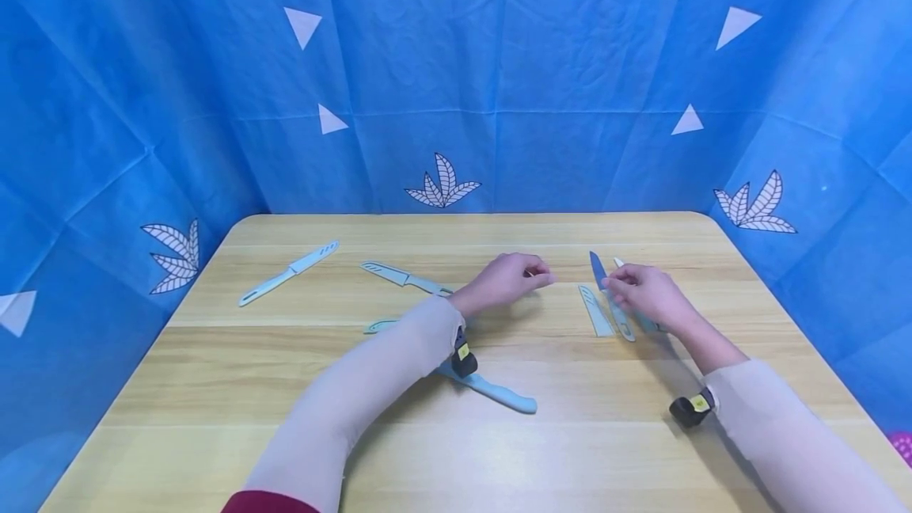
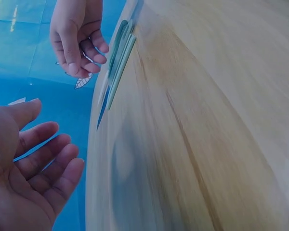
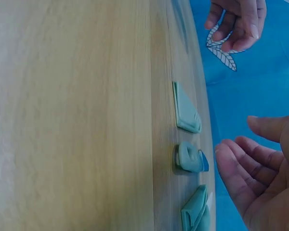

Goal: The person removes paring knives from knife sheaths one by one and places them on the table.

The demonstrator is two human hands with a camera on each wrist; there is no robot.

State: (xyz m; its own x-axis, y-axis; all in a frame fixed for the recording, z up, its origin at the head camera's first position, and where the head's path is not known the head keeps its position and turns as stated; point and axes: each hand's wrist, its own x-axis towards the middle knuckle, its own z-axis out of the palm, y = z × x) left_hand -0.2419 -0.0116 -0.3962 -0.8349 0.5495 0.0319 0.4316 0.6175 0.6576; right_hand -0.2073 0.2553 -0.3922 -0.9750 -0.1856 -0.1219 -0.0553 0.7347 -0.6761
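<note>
My left hand [image 1: 507, 282] hovers over the table with fingers loosely bent and nothing in them. In the left wrist view its fingers [image 2: 48, 159] are spread apart. My right hand [image 1: 651, 294] hangs just above a small knife with a blue blade [image 1: 597, 266] and pale green handle [image 3: 189, 158], without gripping it. Left of that knife lies a pale green blade sheath [image 1: 595, 312]. Partly hidden behind the right hand is another knife with a whitish blade [image 1: 618, 262]; beside it, a green piece [image 3: 195, 211] shows in the right wrist view.
Two sheathed light-blue knives lie at the left, one far left [image 1: 288, 273] and one nearer the middle [image 1: 404, 277]. Under my left forearm a large knife's handle [image 1: 502, 396] and a sheath tip [image 1: 380, 326] stick out. A blue curtain [image 1: 556, 101] surrounds the wooden table [image 1: 613, 450].
</note>
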